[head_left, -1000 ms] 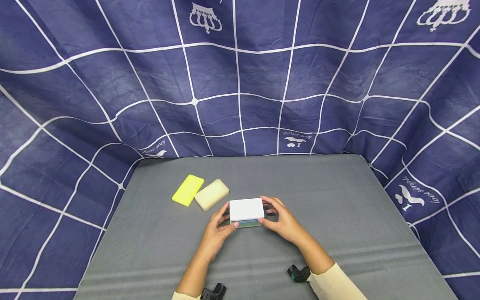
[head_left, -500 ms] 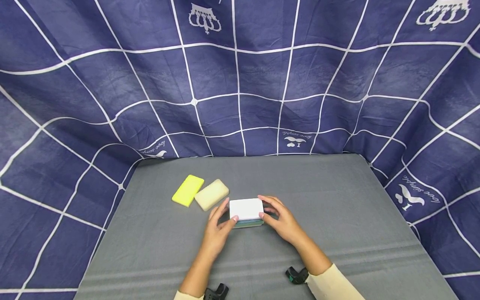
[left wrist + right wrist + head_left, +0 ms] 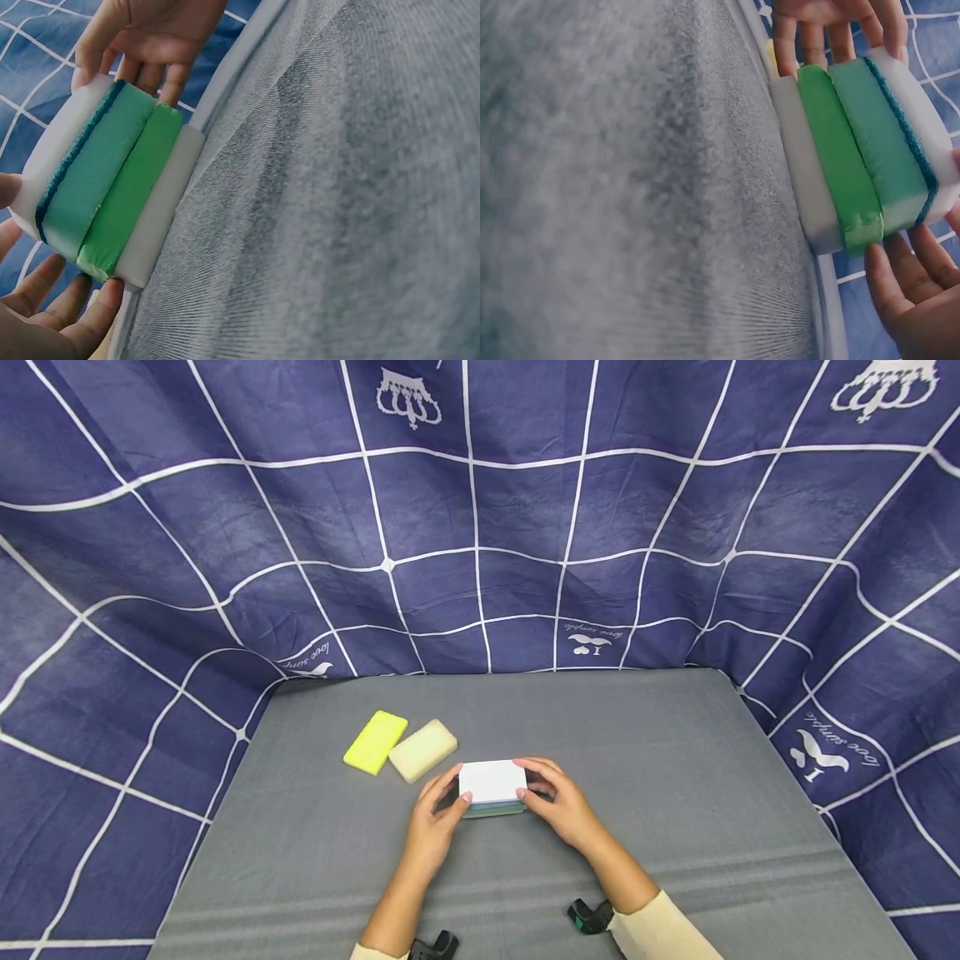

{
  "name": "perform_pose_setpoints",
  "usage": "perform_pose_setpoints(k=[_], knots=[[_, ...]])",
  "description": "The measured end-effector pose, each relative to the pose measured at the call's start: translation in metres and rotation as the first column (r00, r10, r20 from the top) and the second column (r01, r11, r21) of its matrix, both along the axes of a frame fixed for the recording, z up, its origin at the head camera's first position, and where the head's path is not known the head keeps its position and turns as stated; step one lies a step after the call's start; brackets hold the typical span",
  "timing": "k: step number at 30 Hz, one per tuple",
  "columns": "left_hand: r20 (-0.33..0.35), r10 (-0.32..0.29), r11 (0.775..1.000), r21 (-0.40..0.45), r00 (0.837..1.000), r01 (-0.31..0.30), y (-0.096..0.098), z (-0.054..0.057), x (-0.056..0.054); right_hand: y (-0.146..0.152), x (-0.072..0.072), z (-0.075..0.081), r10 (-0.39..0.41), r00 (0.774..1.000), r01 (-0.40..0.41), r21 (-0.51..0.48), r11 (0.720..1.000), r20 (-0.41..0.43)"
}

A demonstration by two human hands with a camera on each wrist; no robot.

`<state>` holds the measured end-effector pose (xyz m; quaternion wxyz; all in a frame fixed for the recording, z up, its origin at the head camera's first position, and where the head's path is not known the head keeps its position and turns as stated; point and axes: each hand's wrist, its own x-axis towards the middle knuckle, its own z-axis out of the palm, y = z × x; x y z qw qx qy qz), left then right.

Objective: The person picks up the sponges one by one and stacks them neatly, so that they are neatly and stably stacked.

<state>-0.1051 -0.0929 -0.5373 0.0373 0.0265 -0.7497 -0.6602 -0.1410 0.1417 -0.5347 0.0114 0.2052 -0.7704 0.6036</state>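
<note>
A stack of sponges sits on the grey table. Its top white sponge (image 3: 492,781) lies over a teal sponge (image 3: 94,180) with a dark blue scouring layer. Below come a green sponge (image 3: 135,187) and another white sponge (image 3: 161,206) at the bottom. My left hand (image 3: 431,827) holds the left end, thumb at the top sponge's near corner, fingers bent along the side. At the right end my right hand (image 3: 558,802) does the same, its thumb on the near right corner and its forefinger at the far one. Fingertips touch the ends of several layers.
Behind and left of the stack lie a cream sponge (image 3: 423,750) and a bright yellow sponge (image 3: 376,742), close together. The grey table cloth (image 3: 645,743) is creased near the front. A blue curtain (image 3: 517,510) with white grid lines surrounds the table's back and sides.
My left thumb has shifted up from the lower layers to the top sponge's near edge. The layers below moved slightly right, then a little back left. The top white sponge edged slightly nearer.
</note>
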Motion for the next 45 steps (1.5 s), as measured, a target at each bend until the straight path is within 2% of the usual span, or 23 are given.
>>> perform_pose_setpoints(k=[7,14,16,23,28,35,41,45], knots=[[0.007,-0.001,0.999,0.032,1.000,0.001,-0.001,-0.003,-0.001,-0.002,-0.001,0.000,-0.001,0.997,0.000,0.018,1.000,0.071],[0.030,0.000,0.999,0.042,1.000,-0.001,-0.002,-0.003,-0.001,-0.005,0.000,0.000,-0.021,0.999,0.019,0.054,0.998,0.046],[0.034,0.001,0.999,0.046,0.999,-0.003,-0.002,-0.003,-0.001,-0.006,0.001,0.003,-0.023,0.999,0.021,0.057,0.998,0.040],[0.029,0.004,0.998,0.066,1.000,-0.006,-0.001,-0.001,0.000,-0.008,0.013,0.033,0.003,1.000,-0.004,0.052,0.999,0.019],[0.029,0.013,0.997,0.077,0.999,-0.015,0.000,0.000,-0.001,-0.007,0.014,0.038,0.007,1.000,-0.007,0.063,0.998,0.003],[-0.017,0.014,0.997,0.081,1.000,-0.012,-0.005,0.003,-0.004,-0.007,0.013,0.041,-0.002,1.000,0.000,0.083,0.997,0.015],[-0.024,0.070,0.997,0.017,0.997,-0.070,-0.016,0.008,-0.007,-0.007,0.014,0.043,-0.006,1.000,0.004,0.092,0.996,0.020],[-0.003,0.116,0.993,-0.006,0.993,-0.116,-0.024,0.009,-0.011,-0.008,0.014,0.043,-0.014,0.999,0.010,0.099,0.995,0.039]])
